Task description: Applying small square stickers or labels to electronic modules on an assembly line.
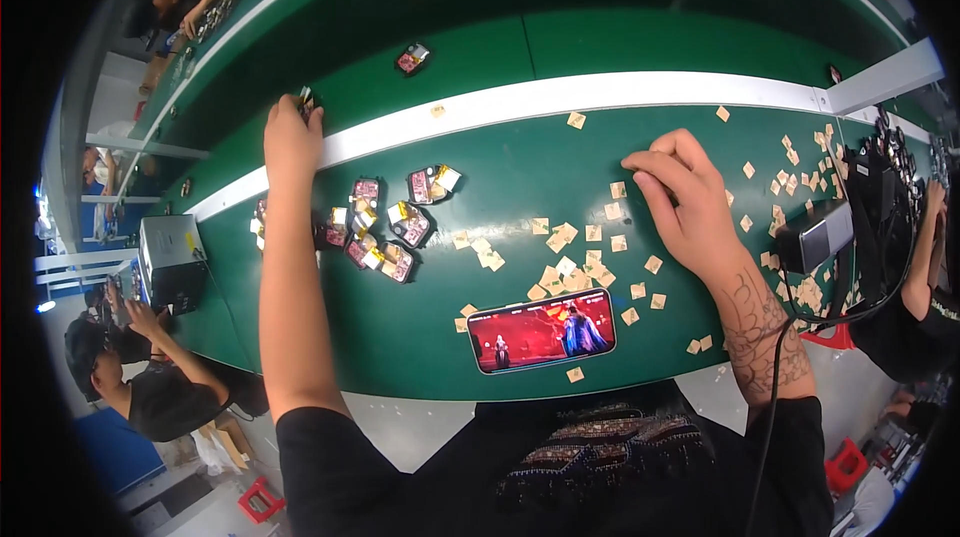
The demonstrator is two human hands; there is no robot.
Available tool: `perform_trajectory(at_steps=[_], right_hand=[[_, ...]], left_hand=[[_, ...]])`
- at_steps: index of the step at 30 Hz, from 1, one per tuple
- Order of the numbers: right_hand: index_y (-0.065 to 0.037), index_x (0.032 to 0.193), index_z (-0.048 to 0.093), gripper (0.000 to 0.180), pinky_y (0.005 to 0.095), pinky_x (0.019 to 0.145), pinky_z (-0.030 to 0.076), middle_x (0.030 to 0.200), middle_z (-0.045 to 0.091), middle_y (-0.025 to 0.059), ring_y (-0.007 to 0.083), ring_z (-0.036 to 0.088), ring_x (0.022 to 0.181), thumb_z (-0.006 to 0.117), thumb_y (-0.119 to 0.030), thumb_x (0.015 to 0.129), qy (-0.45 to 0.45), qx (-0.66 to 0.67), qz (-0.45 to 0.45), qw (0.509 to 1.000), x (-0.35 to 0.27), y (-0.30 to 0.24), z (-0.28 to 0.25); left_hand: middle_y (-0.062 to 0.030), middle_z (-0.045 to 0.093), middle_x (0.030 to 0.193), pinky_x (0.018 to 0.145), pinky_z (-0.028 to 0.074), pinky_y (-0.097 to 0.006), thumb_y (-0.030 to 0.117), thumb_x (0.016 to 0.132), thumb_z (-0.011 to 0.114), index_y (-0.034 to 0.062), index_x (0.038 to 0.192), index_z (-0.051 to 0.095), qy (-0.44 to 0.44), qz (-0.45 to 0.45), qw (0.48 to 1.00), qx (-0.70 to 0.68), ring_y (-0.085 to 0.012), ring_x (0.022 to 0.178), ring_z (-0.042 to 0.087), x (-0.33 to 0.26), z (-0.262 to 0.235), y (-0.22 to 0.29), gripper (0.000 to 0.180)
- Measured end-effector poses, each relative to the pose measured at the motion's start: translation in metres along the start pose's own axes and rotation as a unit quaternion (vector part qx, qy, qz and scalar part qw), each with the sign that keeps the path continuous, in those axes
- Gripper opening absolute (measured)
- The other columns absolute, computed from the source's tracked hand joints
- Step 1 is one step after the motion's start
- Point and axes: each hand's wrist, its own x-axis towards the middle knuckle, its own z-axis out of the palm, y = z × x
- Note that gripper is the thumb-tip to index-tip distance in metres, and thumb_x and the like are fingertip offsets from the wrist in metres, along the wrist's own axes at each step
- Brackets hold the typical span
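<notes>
My left hand (292, 142) reaches past the white rail on the left, its fingers closed on a small electronic module (307, 97); the hand partly hides it. My right hand (682, 192) hovers over the green table, thumb and fingers curled together; I cannot make out anything between them. Small cream square pads (593, 233) lie scattered below and beside it. Right of my left forearm sits a loose cluster of modules (410, 224) with reddish boards and silver-yellow parts. Another module (411, 59) rests on the green strip beyond the rail.
A lit phone (543, 331) lies near the table's front edge. The white rail (480, 102) crosses the table's far side. On the right stand a grey-black box (815, 237) with a cable and a dark pile of parts (885, 172). Other people work at both sides.
</notes>
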Motion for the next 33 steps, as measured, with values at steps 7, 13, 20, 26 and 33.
perform_trajectory(at_steps=[7,13,20,26,33], right_hand=[[-0.003,0.115,0.075,0.017,0.0325,0.069,0.051,0.1,0.058,0.0071,0.0199,0.062,0.079,0.069,0.003,0.1,0.014,-0.011,-0.007,1.0,-0.004,-0.001,-0.002],[-0.004,0.115,0.075,0.019,0.0334,0.072,0.052,0.1,0.058,0.007,0.0208,0.062,0.082,0.071,0.003,0.099,-0.053,0.027,-0.01,0.998,-0.003,-0.024,-0.006],[-0.008,0.118,0.076,0.023,0.0391,0.071,0.055,0.102,0.058,0.0084,0.0249,0.066,0.083,0.076,-0.004,0.096,-0.218,0.07,-0.017,0.973,-0.007,-0.043,0.001],[-0.005,0.117,0.076,0.025,0.0356,0.073,0.053,0.102,0.056,0.0072,0.0211,0.062,0.081,0.075,0.003,0.094,-0.232,0.031,-0.004,0.972,-0.008,-0.047,0.002],[-0.006,0.114,0.074,0.035,0.039,0.076,0.06,0.099,0.058,0.0078,0.025,0.069,0.092,0.074,0.001,0.08,-0.221,-0.17,-0.095,0.956,0.008,-0.054,-0.005]], left_hand=[[-0.0217,0.073,0.116,0.091,0.055,-0.053,0.004,0.102,0.064,0.001,0.119,0.073,0.015,0.04,0.999,-0.004,-0.0455,0.108,0.069,-0.011,-0.017,0.054,0.019],[-0.0146,0.076,0.119,0.093,0.058,-0.045,-0.003,0.087,0.066,0.0042,0.115,0.077,-0.065,0.33,0.922,-0.19,-0.0332,0.107,0.072,-0.101,-0.07,0.178,0.031],[-0.0127,0.072,0.133,0.097,0.056,-0.044,0.008,0.081,0.08,0.0025,0.123,0.075,-0.154,0.365,0.884,-0.248,-0.0315,0.115,0.069,-0.151,-0.08,0.204,0.043],[-0.0104,0.072,0.127,0.099,0.057,-0.045,0.008,0.08,0.087,0.0031,0.12,0.073,-0.188,0.329,0.869,-0.317,-0.0341,0.113,0.067,-0.15,-0.074,0.208,0.043],[-0.0116,0.072,0.116,0.094,0.056,-0.044,0.006,0.078,0.089,0.0045,0.129,0.068,-0.193,0.284,0.86,-0.378,-0.0343,0.11,0.066,-0.154,-0.069,0.206,0.055]])
